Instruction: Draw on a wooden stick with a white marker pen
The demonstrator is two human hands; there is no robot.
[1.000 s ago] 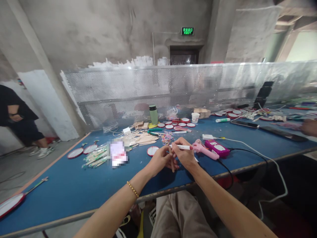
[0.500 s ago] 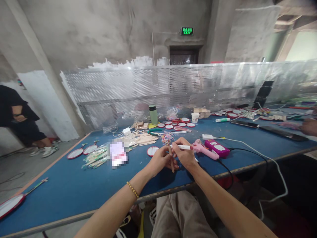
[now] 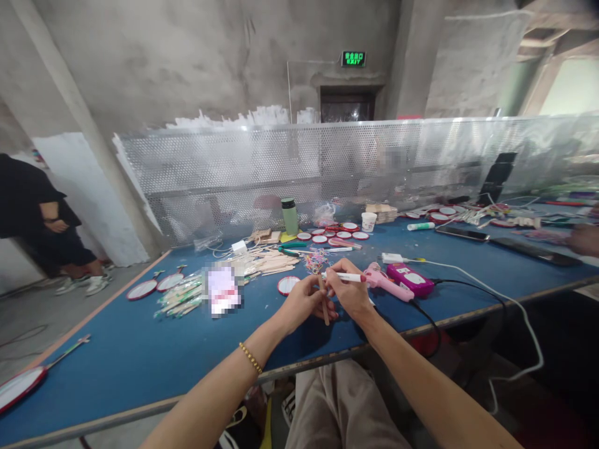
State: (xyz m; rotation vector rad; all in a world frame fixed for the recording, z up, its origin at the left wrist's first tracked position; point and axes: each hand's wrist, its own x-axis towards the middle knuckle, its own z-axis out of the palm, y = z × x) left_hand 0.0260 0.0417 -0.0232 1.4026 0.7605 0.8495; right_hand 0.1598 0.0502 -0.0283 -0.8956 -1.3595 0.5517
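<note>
Left hand [image 3: 306, 300]: grip clamped on flat brown wooden stick [image 3: 325, 310] over blue counter [image 3: 163, 349] | its long axis runs fore-and-aft | right hand [image 3: 350, 293], nearer its far end: grip closed round white red-ended marker [image 3: 345, 277], crosswise

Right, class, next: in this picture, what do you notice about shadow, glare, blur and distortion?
In the head view: a soft shadow on the blue table below the left hand; glare along the perforated panel; another person's hand blurred at the right edge; the red-rimmed paddle at lower left apparently stretched; a mosaic patch hiding detail.
</note>
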